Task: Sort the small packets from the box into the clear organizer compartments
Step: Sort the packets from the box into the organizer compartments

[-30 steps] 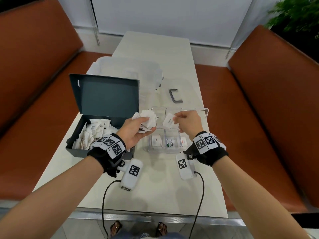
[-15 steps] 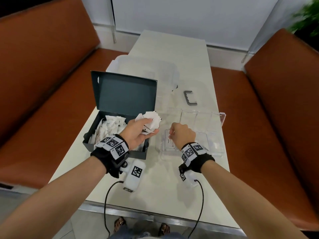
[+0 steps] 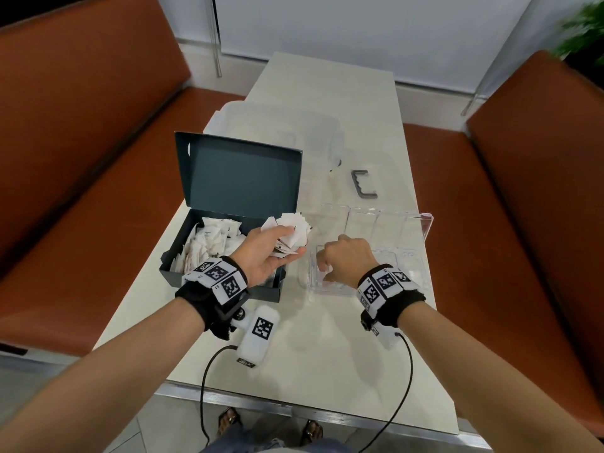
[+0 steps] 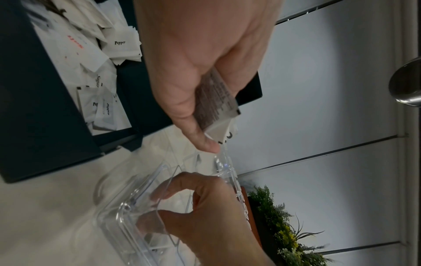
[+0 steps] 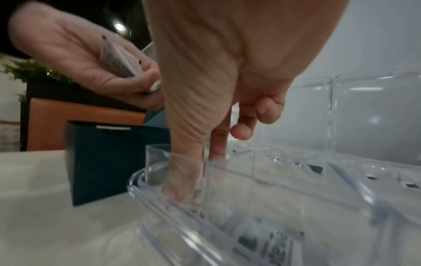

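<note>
I see my right hand (image 3: 347, 260) turned knuckles-up, wrist raised, with the thumb and forefinger (image 5: 182, 172) dipped down into the near-left compartment of the clear organizer (image 3: 411, 282). The other fingers curl up under the palm. Whether those two fingertips pinch a packet I cannot tell; the plastic wall blurs them. A printed packet (image 5: 268, 241) lies flat in the compartment just on the near side of the hand, seen through the wall in the right wrist view.

The organizer's lid (image 3: 376, 223) stands open on the far side of that hand, its panels upright.

Just to the left, close to the right hand but not touching it, my left hand (image 3: 268, 253) hovers palm-up with the forearm angled in from the lower left. Its fingers and thumb curl round a fanned bunch of small white packets (image 3: 292, 237); the left wrist view shows the thumb (image 4: 196, 133) pressing the printed back of one against the fingers.

Under and beyond the left hand sits the dark box (image 3: 183, 263), lid raised at the far side, with a heap of white packets (image 3: 209, 243) inside, some marked "Pepper".

Further off, past the organizer lid, a grey handle-shaped piece (image 3: 363, 184) lies on the pale table (image 3: 327, 348).
</note>
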`<state>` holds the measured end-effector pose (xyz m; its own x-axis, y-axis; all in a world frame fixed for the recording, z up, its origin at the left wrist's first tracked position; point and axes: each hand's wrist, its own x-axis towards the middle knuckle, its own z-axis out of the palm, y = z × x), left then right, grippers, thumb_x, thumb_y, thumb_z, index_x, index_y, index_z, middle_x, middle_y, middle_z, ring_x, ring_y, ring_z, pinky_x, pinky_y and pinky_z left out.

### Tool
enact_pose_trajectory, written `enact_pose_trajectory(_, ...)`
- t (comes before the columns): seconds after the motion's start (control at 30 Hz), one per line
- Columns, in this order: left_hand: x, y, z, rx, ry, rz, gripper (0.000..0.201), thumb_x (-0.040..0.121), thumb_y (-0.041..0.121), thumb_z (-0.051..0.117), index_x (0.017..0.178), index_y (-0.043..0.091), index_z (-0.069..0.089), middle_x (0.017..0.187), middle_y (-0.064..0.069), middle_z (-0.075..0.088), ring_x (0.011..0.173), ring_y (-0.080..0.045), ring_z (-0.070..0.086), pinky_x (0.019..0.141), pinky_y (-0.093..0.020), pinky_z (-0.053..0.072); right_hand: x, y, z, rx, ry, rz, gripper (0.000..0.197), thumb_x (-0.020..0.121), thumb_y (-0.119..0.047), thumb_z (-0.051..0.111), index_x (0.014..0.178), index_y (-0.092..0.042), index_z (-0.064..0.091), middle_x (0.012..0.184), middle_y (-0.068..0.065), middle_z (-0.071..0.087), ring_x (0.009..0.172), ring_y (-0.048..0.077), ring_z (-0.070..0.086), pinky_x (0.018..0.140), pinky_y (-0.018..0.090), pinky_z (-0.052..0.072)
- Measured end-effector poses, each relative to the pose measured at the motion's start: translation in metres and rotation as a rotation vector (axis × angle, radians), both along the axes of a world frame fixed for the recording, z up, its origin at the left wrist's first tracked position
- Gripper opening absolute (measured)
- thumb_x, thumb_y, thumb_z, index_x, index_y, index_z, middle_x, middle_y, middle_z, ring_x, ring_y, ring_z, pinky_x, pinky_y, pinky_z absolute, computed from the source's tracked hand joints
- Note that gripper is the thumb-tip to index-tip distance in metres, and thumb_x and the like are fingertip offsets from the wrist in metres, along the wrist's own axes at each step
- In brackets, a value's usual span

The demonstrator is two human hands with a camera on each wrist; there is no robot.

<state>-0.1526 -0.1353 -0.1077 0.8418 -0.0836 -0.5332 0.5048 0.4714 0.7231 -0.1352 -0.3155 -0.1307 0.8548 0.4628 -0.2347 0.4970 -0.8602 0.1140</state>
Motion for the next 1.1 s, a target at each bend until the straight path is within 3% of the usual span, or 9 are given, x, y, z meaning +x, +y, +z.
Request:
enact_pose_trajectory(0.13,0.001,-0.001,-0.002,-0.013,0.005,0.002,0.009,0.092,0.001,0.060,0.101,0.000,0.063,0.084,-0.012,0.075,0.073,-0.022,0.074,0.060,-0.032,0.059,-0.001,-0.002,0.000,-0.084,-0.014,0.004,0.016,0.085,-0.035,0.067,0.100,-0.030,0.068,0.102,-0.006,0.066,0.100,0.020,0.053,0.066,0.029,0.034)
enact_pose_trajectory(0.47,0.004,-0.004,-0.002,-0.007,0.002,-0.002,0.009,0.092,0.001,0.060,0.101,0.000,0.063,0.081,-0.013,0.075,0.072,-0.023,0.074,0.061,-0.033,0.060,0.004,0.005,-0.002,-0.209,-0.020,0.058,0.023,0.086,-0.041,0.065,0.098,-0.021,0.064,0.095,0.000,0.066,0.098,0.023,0.055,0.067,0.031,0.034)
enact_pose_trajectory(0.8,0.002,-0.005,0.003,-0.013,-0.008,-0.012,0.008,0.092,0.002,0.060,0.099,0.001,0.063,0.083,-0.013,0.074,0.073,-0.023,0.073,0.061,-0.033,0.060,0.010,0.003,0.000,-0.153,0.017,0.015,0.026,0.086,-0.042,0.065,0.101,-0.021,0.064,0.099,0.002,0.065,0.101,0.024,0.055,0.069,0.032,0.037)
enact_pose_trajectory(0.97,0.002,-0.003,0.007,-0.006,0.006,-0.016,0.010,0.092,0.007,0.062,0.099,0.000,0.062,0.088,-0.016,0.073,0.076,-0.024,0.073,0.062,-0.034,0.060,0.007,-0.008,0.022,0.118,0.112,-0.108,0.016,0.088,-0.032,0.064,0.099,-0.022,0.066,0.102,-0.001,0.067,0.097,0.022,0.061,0.073,0.031,0.045)
enact_pose_trajectory(1.1,0.001,-0.003,0.008,-0.023,0.004,-0.036,0.012,0.094,0.009,0.057,0.100,-0.001,0.063,0.090,-0.017,0.072,0.079,-0.026,0.073,0.063,-0.034,0.060,-0.002,-0.016,0.042,0.701,0.007,-0.316,0.009,0.091,-0.023,0.058,0.092,-0.022,0.067,0.087,-0.005,0.068,0.083,0.015,0.062,0.073,0.030,0.050)
